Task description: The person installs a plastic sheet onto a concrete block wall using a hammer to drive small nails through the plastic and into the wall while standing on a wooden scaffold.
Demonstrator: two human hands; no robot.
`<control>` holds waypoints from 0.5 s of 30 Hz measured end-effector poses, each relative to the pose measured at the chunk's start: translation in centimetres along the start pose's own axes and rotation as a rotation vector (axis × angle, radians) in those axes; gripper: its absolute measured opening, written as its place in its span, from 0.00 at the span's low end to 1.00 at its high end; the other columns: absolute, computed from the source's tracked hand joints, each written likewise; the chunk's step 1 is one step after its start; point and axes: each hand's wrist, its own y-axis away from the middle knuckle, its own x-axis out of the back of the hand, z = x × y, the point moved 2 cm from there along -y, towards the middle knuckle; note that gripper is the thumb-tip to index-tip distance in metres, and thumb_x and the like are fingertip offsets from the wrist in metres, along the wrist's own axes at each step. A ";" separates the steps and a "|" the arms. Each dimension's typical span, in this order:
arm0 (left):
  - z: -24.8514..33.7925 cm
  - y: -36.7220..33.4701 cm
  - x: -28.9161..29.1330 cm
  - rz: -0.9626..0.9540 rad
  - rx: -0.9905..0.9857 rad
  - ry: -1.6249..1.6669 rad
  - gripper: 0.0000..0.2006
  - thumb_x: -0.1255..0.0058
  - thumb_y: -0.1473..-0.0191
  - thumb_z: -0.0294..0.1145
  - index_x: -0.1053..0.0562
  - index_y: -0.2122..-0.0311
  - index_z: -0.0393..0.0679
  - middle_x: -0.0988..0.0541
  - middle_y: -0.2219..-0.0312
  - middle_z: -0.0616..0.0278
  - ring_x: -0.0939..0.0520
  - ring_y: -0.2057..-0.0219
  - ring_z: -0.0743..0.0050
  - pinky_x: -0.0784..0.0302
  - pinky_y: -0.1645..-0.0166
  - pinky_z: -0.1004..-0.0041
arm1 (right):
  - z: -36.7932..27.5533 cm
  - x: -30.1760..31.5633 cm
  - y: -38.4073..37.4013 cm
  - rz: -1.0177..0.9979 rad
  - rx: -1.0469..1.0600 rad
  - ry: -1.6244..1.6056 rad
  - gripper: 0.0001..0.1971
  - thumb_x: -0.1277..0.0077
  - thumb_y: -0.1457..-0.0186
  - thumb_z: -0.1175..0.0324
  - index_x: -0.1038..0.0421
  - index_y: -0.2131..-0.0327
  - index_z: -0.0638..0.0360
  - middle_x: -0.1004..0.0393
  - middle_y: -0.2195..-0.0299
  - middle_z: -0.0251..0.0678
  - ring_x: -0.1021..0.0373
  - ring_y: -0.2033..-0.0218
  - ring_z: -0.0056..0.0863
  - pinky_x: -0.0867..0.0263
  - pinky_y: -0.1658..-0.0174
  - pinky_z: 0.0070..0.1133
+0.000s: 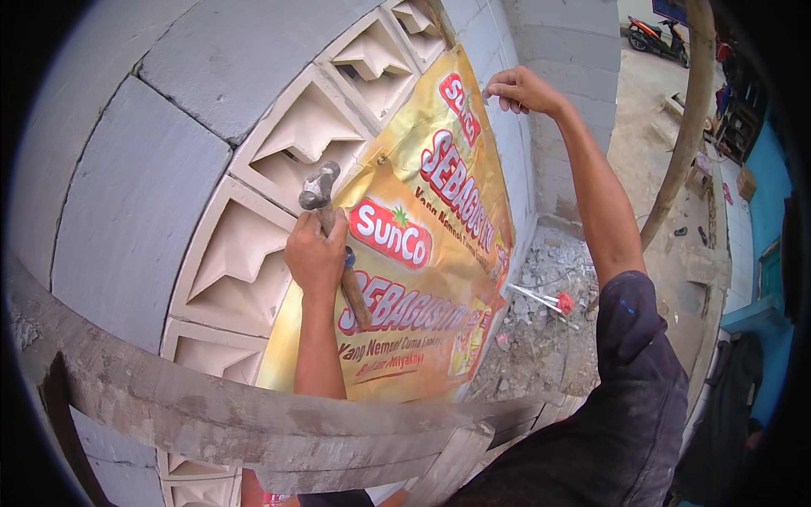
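My left hand (314,258) is closed around the wooden handle of a hammer (318,188), its metal head up and the handle end slanting down to the right. Behind it a yellow printed plastic banner (393,190) hangs against the wall, creased and slightly loose. My right hand (517,89) is raised by the banner's upper right edge, its fingers curled in toward the thumb. Whatever those fingers pinch, if anything, is too small to make out. The hammer head is next to the banner's left edge, in front of the pale vent blocks (241,258).
A rough wooden beam (211,414) crosses low in front of me, over my left forearm. Grey blockwork (135,203) rises at left. Rubble (549,279) with a red flower-like piece (563,302) lies below right. A wooden pole (680,135) leans farther right; a motorbike (657,40) stands beyond.
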 end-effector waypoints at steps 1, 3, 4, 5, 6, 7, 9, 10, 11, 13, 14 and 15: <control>0.2 -0.1 -0.1 -0.007 -0.003 0.002 0.15 0.40 0.48 0.41 0.20 0.70 0.36 0.20 0.72 0.53 0.18 0.72 0.46 0.25 0.66 0.57 | 0.7 0.3 0.4 -0.033 -0.023 -0.067 0.12 0.44 0.38 0.58 0.18 0.63 0.56 0.29 0.83 0.25 0.36 0.81 0.13 0.44 0.82 0.18; 0.6 -0.2 -0.2 -0.021 -0.011 0.004 0.15 0.40 0.47 0.40 0.21 0.70 0.35 0.20 0.72 0.53 0.19 0.72 0.46 0.25 0.66 0.57 | 2.5 1.1 -0.2 0.019 -0.032 -0.021 0.12 0.43 0.39 0.58 0.18 0.63 0.56 0.29 0.83 0.26 0.35 0.81 0.14 0.42 0.81 0.19; 0.4 -0.1 -0.2 -0.024 -0.008 -0.001 0.15 0.40 0.47 0.40 0.21 0.70 0.35 0.20 0.72 0.53 0.19 0.72 0.46 0.25 0.66 0.57 | 2.5 1.2 -0.6 0.063 -0.030 0.027 0.12 0.43 0.40 0.58 0.18 0.62 0.56 0.28 0.83 0.27 0.34 0.81 0.15 0.39 0.80 0.20; -0.1 -0.1 -0.2 -0.031 0.011 -0.004 0.15 0.39 0.47 0.40 0.21 0.70 0.35 0.20 0.72 0.53 0.19 0.72 0.46 0.25 0.66 0.56 | 2.6 0.6 -1.3 0.056 -0.031 0.023 0.12 0.43 0.40 0.58 0.18 0.62 0.56 0.28 0.83 0.27 0.34 0.81 0.15 0.39 0.80 0.20; -0.4 0.0 -0.1 -0.037 0.030 -0.008 0.15 0.39 0.47 0.40 0.21 0.70 0.35 0.20 0.72 0.53 0.19 0.72 0.46 0.25 0.65 0.56 | 2.4 -0.3 -2.4 0.141 0.027 0.149 0.12 0.42 0.40 0.59 0.18 0.61 0.56 0.26 0.82 0.31 0.32 0.81 0.18 0.36 0.77 0.22; -0.6 0.1 0.1 -0.038 0.035 -0.022 0.15 0.39 0.47 0.40 0.21 0.70 0.35 0.20 0.72 0.53 0.19 0.72 0.46 0.25 0.65 0.56 | 2.0 -1.1 -3.3 0.227 0.089 0.268 0.12 0.41 0.41 0.59 0.18 0.60 0.56 0.25 0.81 0.34 0.31 0.81 0.22 0.33 0.75 0.23; 0.5 -0.4 -0.4 -0.017 -0.030 0.001 0.14 0.39 0.48 0.39 0.21 0.70 0.35 0.20 0.71 0.52 0.19 0.71 0.46 0.25 0.65 0.57 | 4.1 0.7 -4.7 0.311 0.131 0.307 0.12 0.43 0.40 0.58 0.18 0.60 0.56 0.23 0.79 0.34 0.29 0.79 0.24 0.32 0.72 0.24; 0.5 -0.4 -0.5 -0.019 -0.031 -0.001 0.14 0.39 0.48 0.39 0.21 0.70 0.35 0.20 0.71 0.52 0.19 0.71 0.46 0.25 0.65 0.57 | 4.5 0.6 -5.8 0.362 0.191 0.334 0.13 0.44 0.39 0.58 0.18 0.60 0.55 0.22 0.77 0.34 0.28 0.78 0.26 0.30 0.70 0.26; 0.6 -0.4 -0.5 -0.030 -0.027 0.010 0.14 0.39 0.48 0.39 0.21 0.70 0.34 0.20 0.71 0.52 0.19 0.71 0.46 0.25 0.65 0.57 | 5.1 0.7 -6.6 0.362 0.190 0.332 0.13 0.44 0.39 0.58 0.18 0.60 0.55 0.22 0.77 0.34 0.28 0.78 0.26 0.30 0.70 0.26; 0.5 -0.4 -0.4 -0.041 -0.015 0.013 0.14 0.39 0.48 0.38 0.22 0.70 0.34 0.20 0.70 0.51 0.19 0.71 0.46 0.25 0.65 0.57 | 5.4 0.3 -7.7 0.524 0.134 0.496 0.14 0.46 0.41 0.56 0.18 0.57 0.49 0.17 0.67 0.38 0.22 0.65 0.41 0.28 0.59 0.35; 0.4 -0.3 -0.2 -0.017 -0.017 0.024 0.14 0.39 0.47 0.36 0.23 0.71 0.33 0.21 0.73 0.51 0.20 0.73 0.49 0.27 0.66 0.59 | 5.0 -0.5 -8.3 0.514 0.138 0.490 0.14 0.46 0.41 0.56 0.18 0.57 0.49 0.17 0.67 0.38 0.22 0.65 0.41 0.28 0.59 0.35; 0.3 -0.1 0.0 0.006 -0.019 0.035 0.13 0.38 0.47 0.34 0.24 0.73 0.33 0.22 0.76 0.51 0.20 0.76 0.52 0.28 0.68 0.62 | 4.6 -1.4 -9.0 0.531 0.084 0.553 0.14 0.47 0.40 0.54 0.18 0.57 0.46 0.17 0.65 0.38 0.23 0.62 0.43 0.28 0.57 0.37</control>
